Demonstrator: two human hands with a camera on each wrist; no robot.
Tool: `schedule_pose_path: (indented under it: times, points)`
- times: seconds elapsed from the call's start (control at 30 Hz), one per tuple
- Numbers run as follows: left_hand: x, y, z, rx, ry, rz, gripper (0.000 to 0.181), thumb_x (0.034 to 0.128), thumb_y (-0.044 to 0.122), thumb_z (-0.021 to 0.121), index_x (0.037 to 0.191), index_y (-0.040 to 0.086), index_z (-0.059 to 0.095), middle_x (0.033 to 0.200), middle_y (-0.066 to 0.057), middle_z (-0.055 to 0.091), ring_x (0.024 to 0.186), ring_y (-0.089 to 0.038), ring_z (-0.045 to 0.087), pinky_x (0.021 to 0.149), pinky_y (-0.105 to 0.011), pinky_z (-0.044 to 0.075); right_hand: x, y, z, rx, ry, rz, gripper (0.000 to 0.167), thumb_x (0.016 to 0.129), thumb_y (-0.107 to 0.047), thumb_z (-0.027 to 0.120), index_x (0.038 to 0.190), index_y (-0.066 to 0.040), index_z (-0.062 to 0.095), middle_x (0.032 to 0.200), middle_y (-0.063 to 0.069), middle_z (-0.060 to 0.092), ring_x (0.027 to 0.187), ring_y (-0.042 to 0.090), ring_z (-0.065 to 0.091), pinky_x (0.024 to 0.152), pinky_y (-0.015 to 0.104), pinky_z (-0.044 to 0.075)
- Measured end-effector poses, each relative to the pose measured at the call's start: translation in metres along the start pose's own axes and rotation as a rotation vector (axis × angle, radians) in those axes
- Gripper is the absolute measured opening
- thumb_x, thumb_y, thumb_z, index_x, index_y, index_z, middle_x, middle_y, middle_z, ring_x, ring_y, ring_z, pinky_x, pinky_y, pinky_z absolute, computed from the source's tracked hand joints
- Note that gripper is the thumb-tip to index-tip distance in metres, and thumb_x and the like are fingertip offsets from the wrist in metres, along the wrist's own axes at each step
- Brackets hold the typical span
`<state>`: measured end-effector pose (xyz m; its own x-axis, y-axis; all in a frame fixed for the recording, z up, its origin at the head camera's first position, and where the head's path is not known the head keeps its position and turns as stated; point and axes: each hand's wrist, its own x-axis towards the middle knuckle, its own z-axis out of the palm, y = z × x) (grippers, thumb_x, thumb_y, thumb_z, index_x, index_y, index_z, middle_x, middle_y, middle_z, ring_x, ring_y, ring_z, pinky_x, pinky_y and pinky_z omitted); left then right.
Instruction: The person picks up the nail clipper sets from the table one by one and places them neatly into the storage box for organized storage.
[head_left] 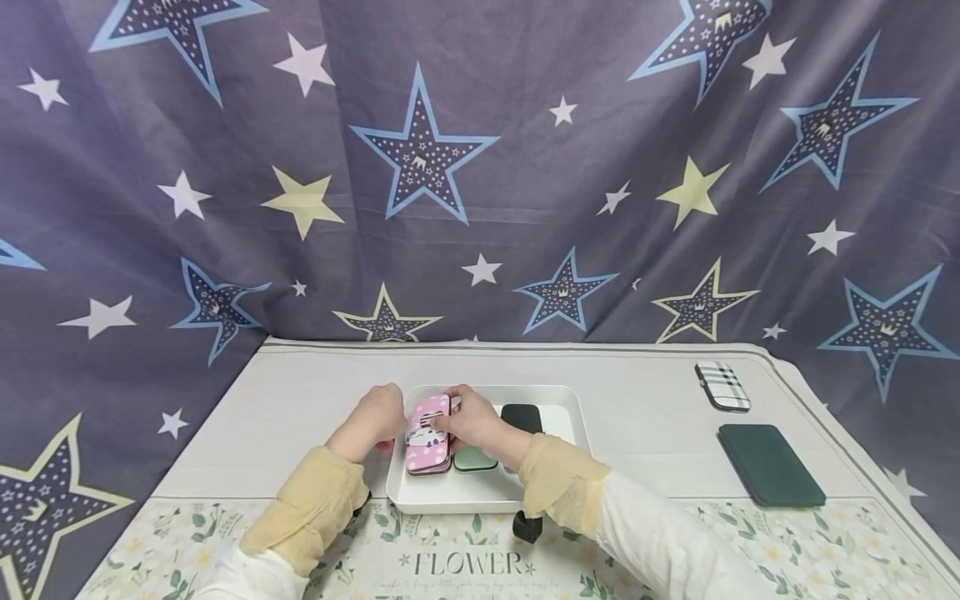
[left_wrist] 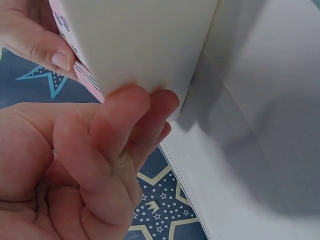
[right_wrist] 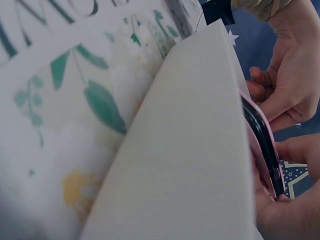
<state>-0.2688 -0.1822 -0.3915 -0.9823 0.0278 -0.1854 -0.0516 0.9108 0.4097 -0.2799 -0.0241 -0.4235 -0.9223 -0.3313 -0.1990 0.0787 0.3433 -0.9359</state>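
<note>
A pink patterned case (head_left: 429, 450) with rounded corners stands near the left wall of a white tray (head_left: 491, 507). My right hand (head_left: 476, 421) pinches it, thumb on its top face. In the right wrist view, the dark edge of the pink case (right_wrist: 262, 140) shows beyond the tray's wall. At the tray's left side is my left hand (head_left: 377, 417); in the left wrist view its loosely bent fingertips touch the tray's outer wall (left_wrist: 145, 45). Inside the tray, a light green case (head_left: 474, 458) and a black case (head_left: 522, 417) lie right of the pink one, partly covered by my right hand.
Towards the right of the table lie a plaid case (head_left: 724, 386) and a dark green flat case (head_left: 771, 467). The front of the table bears a floral mat (head_left: 420, 554). A star-patterned curtain (head_left: 480, 233) hangs behind the table.
</note>
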Motion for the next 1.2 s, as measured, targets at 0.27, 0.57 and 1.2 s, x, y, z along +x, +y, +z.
schedule_pose_path:
  times: [0.27,0.57,1.2]
  points:
    - [0.001,-0.001,0.001,-0.003,0.006,-0.007,0.007,0.0784,-0.006,0.054,0.075,-0.008,0.059,0.044,-0.007,0.057,0.032,-0.010,0.053,0.033,-0.018,0.044,0.002,0.003,-0.004,-0.192,0.004,-0.059,0.052,0.083,-0.010,0.070,0.127,0.004,0.048,0.075,0.007,0.059,0.048,0.016,0.062,0.047,0.027,0.056]
    - [0.003,-0.001,0.002,-0.011,-0.012,-0.009,0.011,0.0791,-0.008,0.053,0.084,-0.014,0.060,0.047,-0.010,0.058,0.033,-0.010,0.054,0.034,-0.018,0.045,-0.001,-0.001,-0.006,-0.366,-0.005,-0.110,0.050,0.083,-0.013,0.070,0.124,0.009,0.050,0.069,0.007,0.062,0.051,0.022,0.066,0.046,0.027,0.055]
    - [0.003,0.003,0.000,0.029,-0.027,-0.026,0.018,0.0809,-0.007,0.052,0.092,-0.019,0.058,0.049,-0.011,0.058,0.032,-0.010,0.053,0.034,-0.018,0.045,-0.005,-0.006,-0.012,-0.431,-0.050,-0.124,0.035,0.085,-0.017,0.069,0.110,0.004,0.060,0.067,0.004,0.063,0.051,0.019,0.066,0.048,0.026,0.055]
